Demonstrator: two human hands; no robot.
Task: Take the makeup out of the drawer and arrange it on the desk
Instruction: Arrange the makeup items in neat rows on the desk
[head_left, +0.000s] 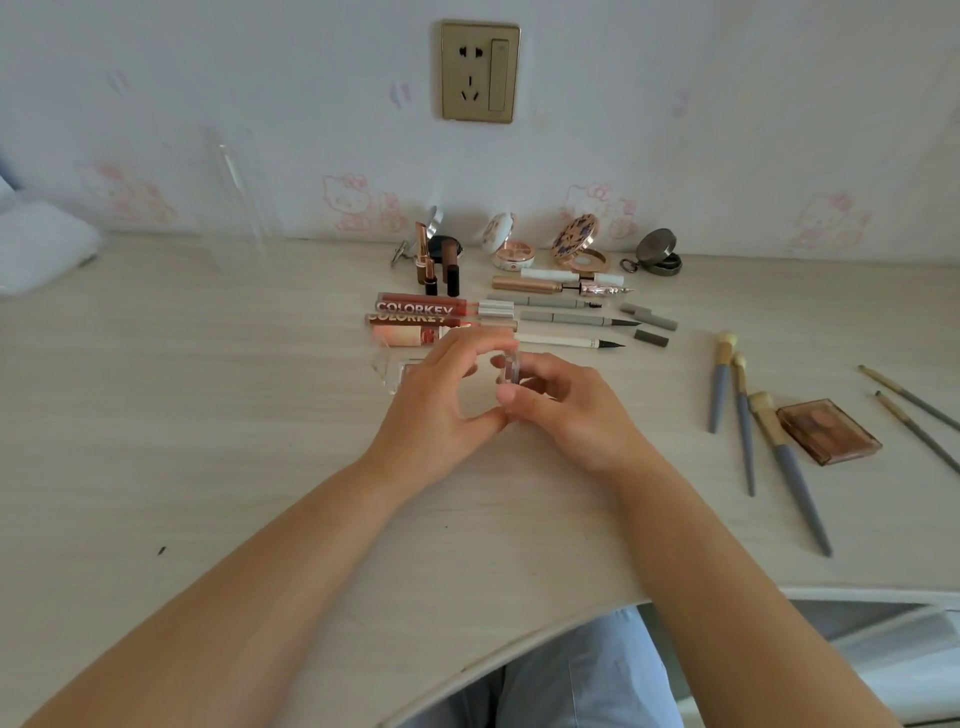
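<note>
Both hands meet at the middle of the pale wooden desk (208, 415). My left hand (441, 405) and my right hand (566, 410) pinch a small clear plastic cap or case (511, 369) between their fingertips. A clear tube (389, 371) lies partly hidden under my left hand. Behind it lie lip glosses (426, 306) in rows, then eyeliner pens (571, 318). Lipsticks (428, 265) and open compacts (576, 249) stand along the wall.
Three blue-handled brushes (748, 431) and a brown eyeshadow palette (828, 431) lie at the right, with two thin brushes (914, 415) further right. A clear acrylic stand (234, 197) sits at the back left. The desk's curved front edge runs below my arms.
</note>
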